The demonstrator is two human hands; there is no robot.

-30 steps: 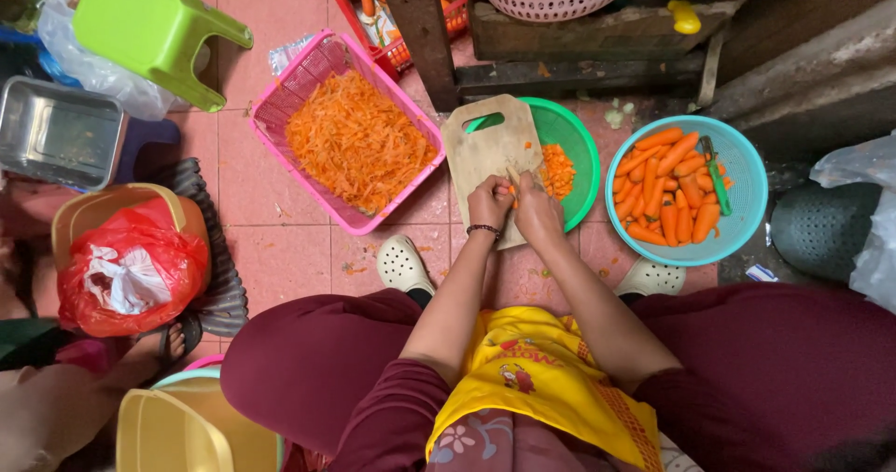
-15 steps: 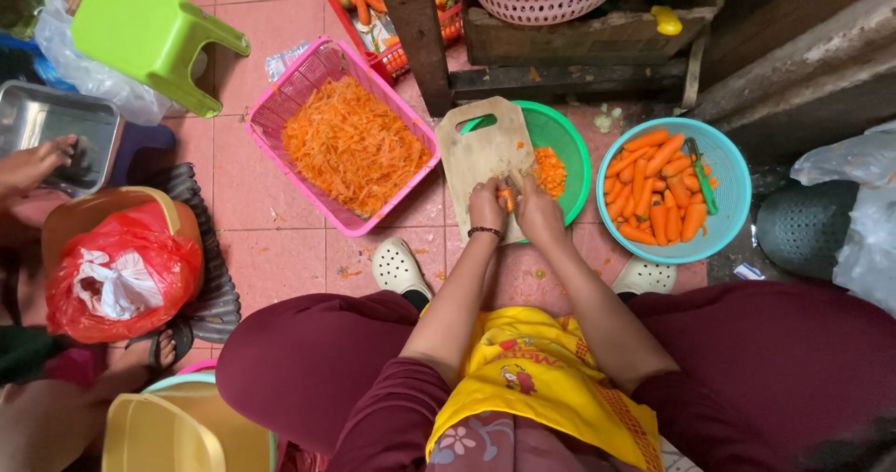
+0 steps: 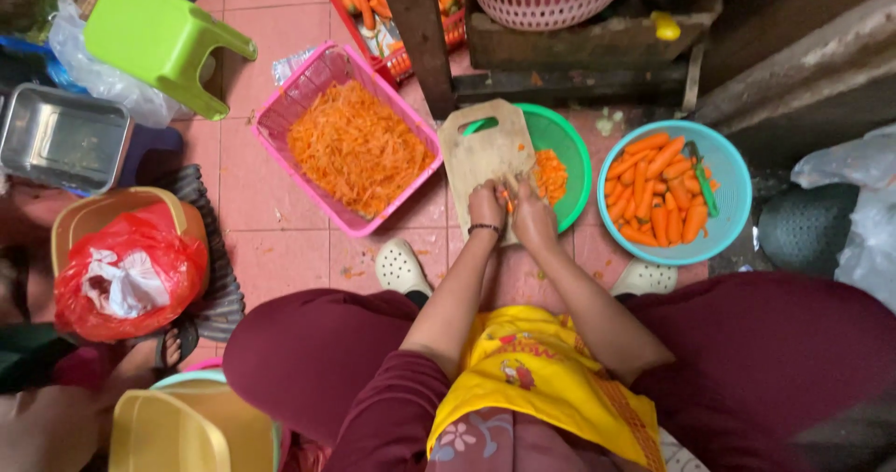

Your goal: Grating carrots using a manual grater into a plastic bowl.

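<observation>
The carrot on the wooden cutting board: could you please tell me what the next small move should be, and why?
Probably another cut across the carrot: both the left hand and right hand grip it on the wooden cutting board, and cut pieces already lie in the green bowl beneath.

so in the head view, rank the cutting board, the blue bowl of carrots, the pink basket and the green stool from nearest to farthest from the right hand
1. Cutting board: directly under the right hand, touching.
2. Blue bowl of carrots: just to its right.
3. Pink basket of shredded carrot: to the left, past the left hand.
4. Green stool: far upper left.
</observation>
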